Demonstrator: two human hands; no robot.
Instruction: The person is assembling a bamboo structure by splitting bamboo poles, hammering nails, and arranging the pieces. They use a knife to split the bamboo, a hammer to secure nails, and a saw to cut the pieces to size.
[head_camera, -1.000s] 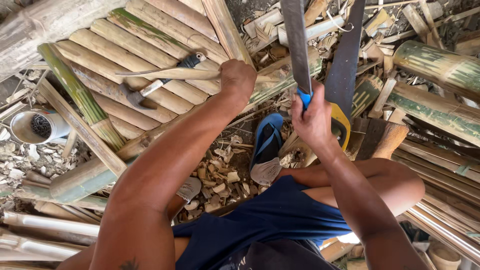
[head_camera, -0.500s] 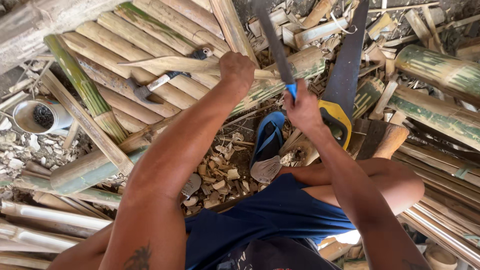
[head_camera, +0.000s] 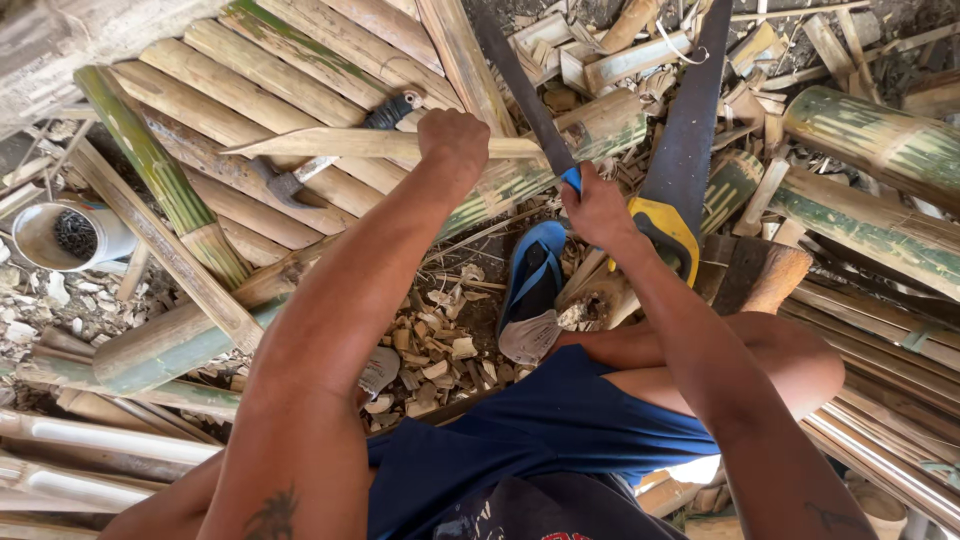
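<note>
My left hand (head_camera: 455, 145) grips a thin split bamboo strip (head_camera: 340, 145) that lies crosswise, pointing left. My right hand (head_camera: 598, 207) holds the blue handle of a long dark blade (head_camera: 515, 80), a machete-like knife. The blade angles up and left, and its edge meets the strip just right of my left hand. I sit with bare knees and blue shorts (head_camera: 540, 430) at the bottom of the view.
A handsaw with a yellow handle (head_camera: 685, 170) lies right of my right hand. A hammer (head_camera: 330, 150) rests on split bamboo slats (head_camera: 250, 90). A blue sandal (head_camera: 530, 280), wood chips (head_camera: 440, 350), green bamboo poles (head_camera: 870, 150) and a white tin (head_camera: 70, 235) surround me.
The blade has swung from nearly upright to leaning left, down onto the strip. My right hand has moved left toward my left hand. The strip stays held.
</note>
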